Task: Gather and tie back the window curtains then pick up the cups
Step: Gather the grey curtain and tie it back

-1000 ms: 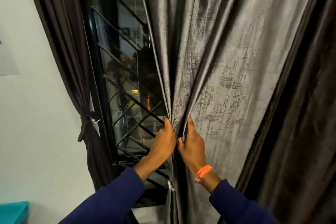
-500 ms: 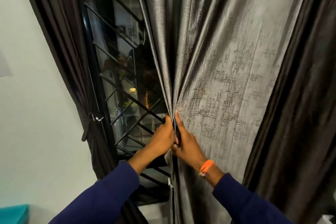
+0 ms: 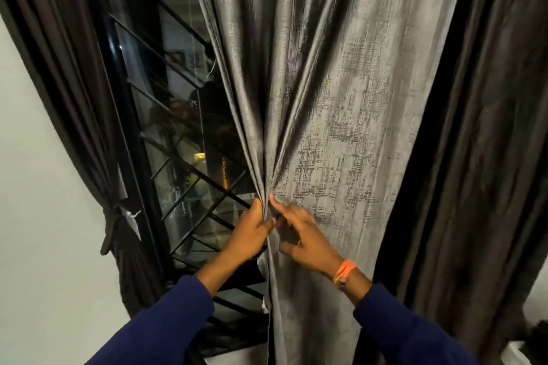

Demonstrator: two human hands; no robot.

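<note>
Gathering is underway on the grey curtain (image 3: 341, 98), which is hanging center-right over the window (image 3: 184, 133). Left hand (image 3: 249, 234) is wrapping round the bunched leading edge w/ fingers pressed together on the pleats, so it's pinching the fabric. Right hand (image 3: 305, 240) is lying against the cloth just right of the bunch, fingers spread and loose, index tip touching the folds, not closing on anything.

Progress, as a judgement: the dark curtain (image 3: 74, 98) at far left is already done, cinched by a tie-back (image 3: 114, 222) against the wall. Grey panel is only partly bunched; most of its width is hanging flat to the right, and no tie is visible on it. Another dark panel (image 3: 489, 127) at right is hanging loose. So approx. half the curtain work is left, plus the cups, which aren't in view at all.

Vs. half a sec ago: both hands were pinching the edge close together; now the right one is opening up and sliding a bit rightward, prob. reaching for the next pleat. Left is keeping its hold at the same spot. Camera is shifting slightly, more of the right panel showing.
</note>
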